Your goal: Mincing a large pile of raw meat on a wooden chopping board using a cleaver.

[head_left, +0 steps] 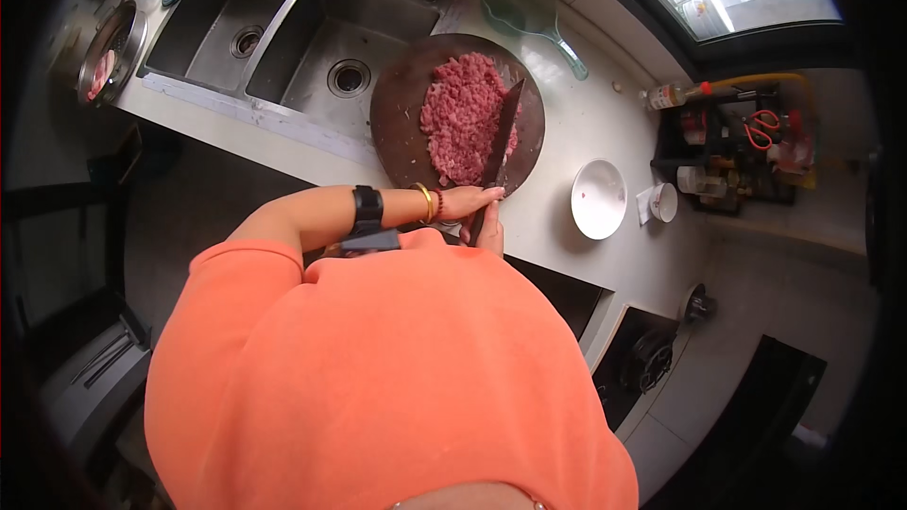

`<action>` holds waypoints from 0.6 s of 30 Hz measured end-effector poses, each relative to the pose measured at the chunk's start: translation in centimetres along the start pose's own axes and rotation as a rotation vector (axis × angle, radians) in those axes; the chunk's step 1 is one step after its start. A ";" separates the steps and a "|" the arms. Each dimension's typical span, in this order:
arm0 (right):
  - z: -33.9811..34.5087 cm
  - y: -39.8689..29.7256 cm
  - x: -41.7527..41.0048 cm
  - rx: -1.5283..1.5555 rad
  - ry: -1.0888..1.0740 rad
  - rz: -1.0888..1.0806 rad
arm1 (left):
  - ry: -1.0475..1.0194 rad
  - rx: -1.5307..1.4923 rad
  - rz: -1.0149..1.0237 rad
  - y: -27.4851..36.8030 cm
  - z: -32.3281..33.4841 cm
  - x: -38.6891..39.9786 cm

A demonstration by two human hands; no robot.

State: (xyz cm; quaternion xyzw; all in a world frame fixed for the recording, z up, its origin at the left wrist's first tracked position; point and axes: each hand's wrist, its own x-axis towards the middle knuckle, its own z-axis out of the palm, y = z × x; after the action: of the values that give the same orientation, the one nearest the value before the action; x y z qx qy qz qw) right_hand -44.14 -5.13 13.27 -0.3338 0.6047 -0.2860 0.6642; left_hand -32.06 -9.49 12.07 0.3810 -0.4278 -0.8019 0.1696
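Note:
Minced raw meat (464, 117) lies spread on a round, dark chopping board (400, 110), which partly overhangs the right sink basin. A cleaver (506, 129) stretches along the meat's right side, its blade pointing away from me. My right hand (489, 230) is wrapped around its handle near the board's front edge, partly hidden by my orange top. Across the cleaver near the handle lies my left hand (468, 202), fingers extended and touching it; a gold bangle, a red bead bracelet and a black band are on that arm.
Two steel sink basins (297, 95) are left of the board. A green strainer (521, 10) sits behind it. On the counter at right are a white bowl (599, 198) and a small cup (663, 202). Farther right stands a black rack (737, 145) with bottles and red-handled scissors (762, 129). A gas hob (645, 361) is at lower right.

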 end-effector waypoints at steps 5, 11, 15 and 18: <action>-0.8 -2.5 -0.3 0.019 -0.091 -0.110 | 0.195 0.134 0.277 0.9 0.9 0.3; -0.3 0.3 0.6 0.059 0.005 0.061 | 0.079 0.069 0.091 -0.1 0.4 0.7; -1.8 -3.1 -0.6 0.038 -0.084 -0.137 | 0.056 0.073 0.244 3.3 1.2 -0.2; -1.5 -1.7 -0.2 0.075 -0.078 -0.317 | 0.292 0.322 0.454 0.3 1.5 1.7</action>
State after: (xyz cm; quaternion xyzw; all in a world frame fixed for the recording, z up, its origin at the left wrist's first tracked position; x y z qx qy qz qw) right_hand -45.61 -6.14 14.67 -0.4110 0.5072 -0.3963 0.6455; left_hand -34.38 -9.86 12.07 0.4087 -0.5947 -0.6023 0.3414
